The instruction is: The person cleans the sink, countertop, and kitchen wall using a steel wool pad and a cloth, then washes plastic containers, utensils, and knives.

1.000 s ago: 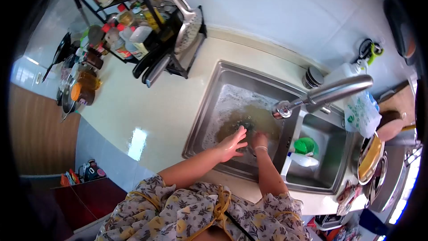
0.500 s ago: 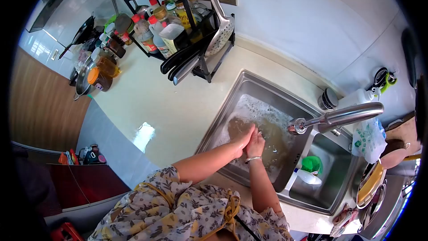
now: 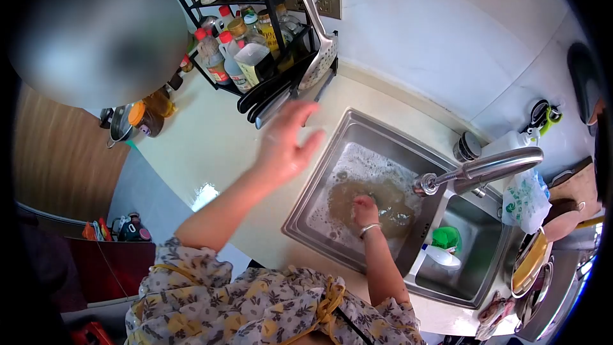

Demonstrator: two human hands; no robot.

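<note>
A head-worn camera looks forward and down from close above, wide across the sink (image 3: 377, 138) to the far wall (image 3: 434, 45).

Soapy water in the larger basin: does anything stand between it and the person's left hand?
Nothing visible blocks the way. The left hand appears raised over the counter, with only the sink rim between it and the soapy water. The faucet stands toward the picture's right, outside that path.

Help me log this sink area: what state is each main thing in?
Left hand, open, raised, blurred, nothing visibly held
Right hand, partly underwater, grip hidden
Water, murky and foamy
Larger basin, partly filled
Faucet, spout over larger basin, flow unclear
Orange-capped jar, lidded
</note>
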